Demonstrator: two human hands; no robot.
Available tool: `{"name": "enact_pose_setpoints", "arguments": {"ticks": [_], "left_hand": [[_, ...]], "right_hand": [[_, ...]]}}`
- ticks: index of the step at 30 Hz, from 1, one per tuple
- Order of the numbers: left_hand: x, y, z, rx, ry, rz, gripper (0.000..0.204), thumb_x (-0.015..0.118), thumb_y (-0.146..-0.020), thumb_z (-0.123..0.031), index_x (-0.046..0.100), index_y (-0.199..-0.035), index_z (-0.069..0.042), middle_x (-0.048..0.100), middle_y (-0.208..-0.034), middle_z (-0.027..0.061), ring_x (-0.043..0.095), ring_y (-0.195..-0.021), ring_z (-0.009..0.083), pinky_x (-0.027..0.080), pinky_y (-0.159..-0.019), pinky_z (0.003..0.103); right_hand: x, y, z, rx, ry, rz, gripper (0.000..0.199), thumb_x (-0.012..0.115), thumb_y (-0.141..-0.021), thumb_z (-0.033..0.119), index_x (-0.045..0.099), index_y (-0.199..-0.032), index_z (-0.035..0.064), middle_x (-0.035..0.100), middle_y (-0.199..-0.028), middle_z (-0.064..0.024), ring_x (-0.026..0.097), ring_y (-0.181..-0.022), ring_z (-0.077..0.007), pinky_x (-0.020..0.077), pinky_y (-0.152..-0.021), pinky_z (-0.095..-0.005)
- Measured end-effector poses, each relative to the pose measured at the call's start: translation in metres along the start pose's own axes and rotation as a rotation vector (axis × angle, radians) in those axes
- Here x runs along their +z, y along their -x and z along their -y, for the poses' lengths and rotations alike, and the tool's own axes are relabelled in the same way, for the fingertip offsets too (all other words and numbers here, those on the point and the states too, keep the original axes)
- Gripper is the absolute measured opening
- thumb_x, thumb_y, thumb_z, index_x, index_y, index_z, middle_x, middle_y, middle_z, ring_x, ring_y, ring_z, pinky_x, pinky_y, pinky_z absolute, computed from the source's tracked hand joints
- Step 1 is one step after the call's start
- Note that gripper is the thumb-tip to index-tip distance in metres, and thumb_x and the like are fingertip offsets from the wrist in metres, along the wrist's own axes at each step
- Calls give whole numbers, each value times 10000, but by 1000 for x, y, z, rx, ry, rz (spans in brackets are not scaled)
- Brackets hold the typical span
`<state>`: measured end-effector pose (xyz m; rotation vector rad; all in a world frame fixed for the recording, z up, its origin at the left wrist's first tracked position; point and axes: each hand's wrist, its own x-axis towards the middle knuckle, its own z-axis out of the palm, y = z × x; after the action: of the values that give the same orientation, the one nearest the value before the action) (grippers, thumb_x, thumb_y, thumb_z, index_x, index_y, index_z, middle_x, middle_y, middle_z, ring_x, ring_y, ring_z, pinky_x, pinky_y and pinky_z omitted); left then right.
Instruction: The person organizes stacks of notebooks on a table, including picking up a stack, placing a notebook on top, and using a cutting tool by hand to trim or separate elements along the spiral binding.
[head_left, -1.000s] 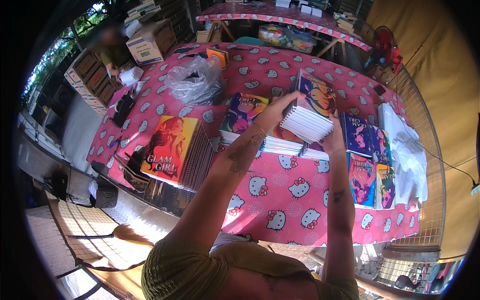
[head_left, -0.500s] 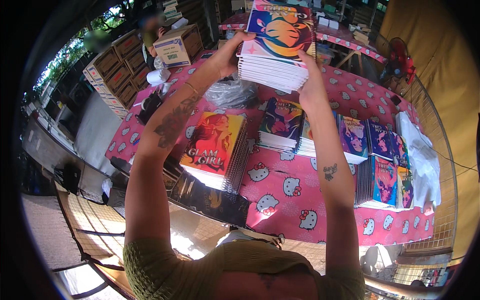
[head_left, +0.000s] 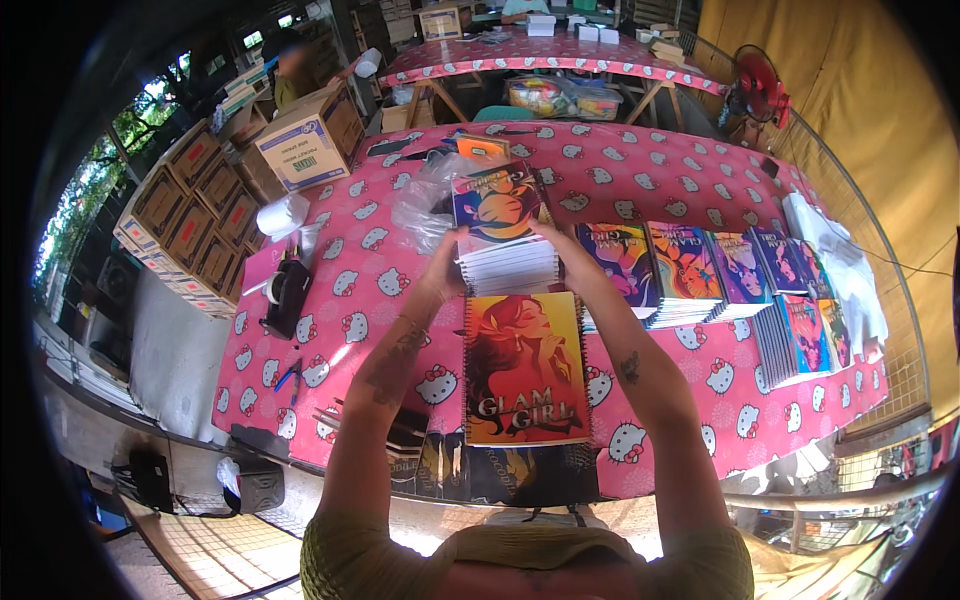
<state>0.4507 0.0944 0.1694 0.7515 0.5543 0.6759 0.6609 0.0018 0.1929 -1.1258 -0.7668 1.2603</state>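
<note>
Both hands are gripping one stack of spiral notebooks (head_left: pixel 503 240) just above the centre of the frame. The left hand (head_left: pixel 446 262) is clasping the stack's left edge, fingers curled round it; the right hand (head_left: pixel 556 243) is closing on its right edge. The stack is showing a dark blue cover with an orange figure on top and white page edges facing the person. Whether it is resting on the bench (head_left: pixel 660 170) or being held just clear of it cannot be told.

Directly below the stack, toward the lower centre, a yellow-covered notebook pile (head_left: pixel 522 366) is lying flat between the two forearms, its spiral binding along the left side. To the right, a row of notebook stacks (head_left: pixel 700 272) with colourful covers is running toward the right edge of the frame, each overlapping the next. The bench is wearing a pink cloth patterned with white cat faces.

Just beside the held stack, at upper left, a crumpled clear plastic bag (head_left: pixel 425 205) is lying. At middle left, a black tape dispenser (head_left: pixel 285 295) is standing, with a white roll (head_left: pixel 283 215) above it. Cardboard boxes (head_left: pixel 195 215) are piled at the upper left of the frame.
</note>
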Motion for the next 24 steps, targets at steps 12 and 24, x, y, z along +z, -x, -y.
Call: {"name": "enact_pose_setpoints", "arguments": {"ticks": [12, 24], "left_hand": [[-64, -14, 98, -24, 82, 89, 647, 676, -805, -458, 502, -1291, -69, 622, -1132, 121, 603, -1006, 235, 487, -888, 390], [-66, -53, 61, -312, -542, 238, 711, 635, -825, -542, 458, -1340, -84, 581, -1193, 121, 560, -1054, 202, 453, -872, 403]], "right_hand": [[-39, 83, -15, 67, 300, 23, 679, 488, -917, 590, 429, -1401, 117, 499, -1377, -102, 450, -1274, -198, 328, -1025, -438], [-74, 154, -185, 395, -58, -91, 902, 407, -847, 759, 307, -1482, 127, 341, -1498, -109, 337, -1344, -251, 293, -1045, -444]]}}
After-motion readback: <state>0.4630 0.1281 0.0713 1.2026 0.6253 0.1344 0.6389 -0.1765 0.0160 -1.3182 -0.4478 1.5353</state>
